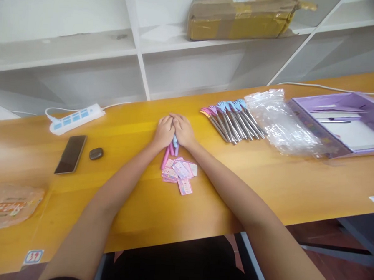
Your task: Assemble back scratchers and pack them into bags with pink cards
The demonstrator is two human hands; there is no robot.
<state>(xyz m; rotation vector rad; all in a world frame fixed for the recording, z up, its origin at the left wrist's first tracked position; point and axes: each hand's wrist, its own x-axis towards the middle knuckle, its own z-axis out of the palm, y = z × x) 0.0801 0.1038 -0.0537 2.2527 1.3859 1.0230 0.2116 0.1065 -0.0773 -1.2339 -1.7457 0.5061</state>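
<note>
My left hand (165, 131) and my right hand (183, 130) are pressed together on the table, fingers overlapping and closed over a small bunch of slim coloured tubes (165, 157). Pink, purple and light blue ends stick out between my wrists; the rest is hidden beneath my palms. Just in front of the tubes lies a loose pile of small pink printed cards (181, 169). To the right of my right hand is a row of metal back scratchers (233, 121) with blue, pink and purple hand-shaped heads.
Clear plastic bags (285, 122) lie beside a purple box (334, 139) holding papers and a pen. At left are a power strip (77, 118), a phone (70, 155), a small black case (96, 153) and an orange-printed plastic package (11, 208). A taped carton (240, 19) sits on the shelf.
</note>
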